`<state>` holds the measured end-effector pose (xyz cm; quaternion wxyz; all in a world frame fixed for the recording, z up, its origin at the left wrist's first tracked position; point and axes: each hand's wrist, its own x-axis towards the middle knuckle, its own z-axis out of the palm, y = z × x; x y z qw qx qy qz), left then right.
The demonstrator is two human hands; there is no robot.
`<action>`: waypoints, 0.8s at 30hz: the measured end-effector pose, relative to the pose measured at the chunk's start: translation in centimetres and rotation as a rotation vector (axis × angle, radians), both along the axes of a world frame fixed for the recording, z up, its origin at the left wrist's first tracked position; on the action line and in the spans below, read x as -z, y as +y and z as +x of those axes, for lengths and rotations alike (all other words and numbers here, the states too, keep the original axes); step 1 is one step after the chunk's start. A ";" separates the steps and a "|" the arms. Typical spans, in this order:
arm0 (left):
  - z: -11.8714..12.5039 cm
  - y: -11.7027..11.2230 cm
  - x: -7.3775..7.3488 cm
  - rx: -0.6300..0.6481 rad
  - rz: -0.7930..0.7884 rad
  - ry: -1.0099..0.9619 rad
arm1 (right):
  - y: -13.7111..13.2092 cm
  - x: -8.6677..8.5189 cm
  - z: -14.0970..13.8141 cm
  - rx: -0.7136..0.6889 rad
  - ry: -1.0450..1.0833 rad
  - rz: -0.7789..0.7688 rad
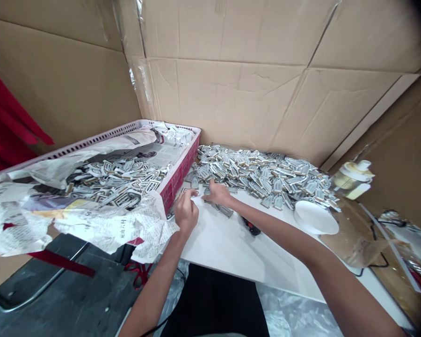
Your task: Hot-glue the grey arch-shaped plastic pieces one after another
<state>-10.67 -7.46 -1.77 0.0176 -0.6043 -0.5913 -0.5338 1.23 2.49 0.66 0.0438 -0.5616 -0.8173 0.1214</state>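
Observation:
A big heap of small silver metal pieces point(266, 175) lies at the back of a white table point(228, 245). My left hand point(185, 210) is curled near the heap's front edge, its fingers pinched on something too small to make out. My right hand point(217, 193) reaches into the near edge of the heap, fingers bent down on the loose pieces there. A few single pieces point(225, 211) lie beside it on the table.
A red plastic basket point(178, 175) lined with newspaper holds more metal pieces at the left. A white dish point(315, 217), a bottle point(352, 180) and a black tool point(250, 227) are at the right. Cardboard walls stand behind.

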 end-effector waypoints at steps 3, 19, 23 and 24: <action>0.2 -0.4 0.3 0.014 0.076 0.089 | 0.8 0.6 0.0 0.093 0.134 -0.051; -0.1 -0.1 0.6 0.042 0.285 0.167 | 2.1 -4.3 5.0 0.032 0.524 -0.110; -0.1 0.0 0.6 0.042 0.288 0.202 | 3.6 -11.4 13.6 0.227 0.678 0.198; 0.0 0.0 0.7 0.040 0.291 0.204 | 4.2 -12.7 16.1 0.286 0.676 0.244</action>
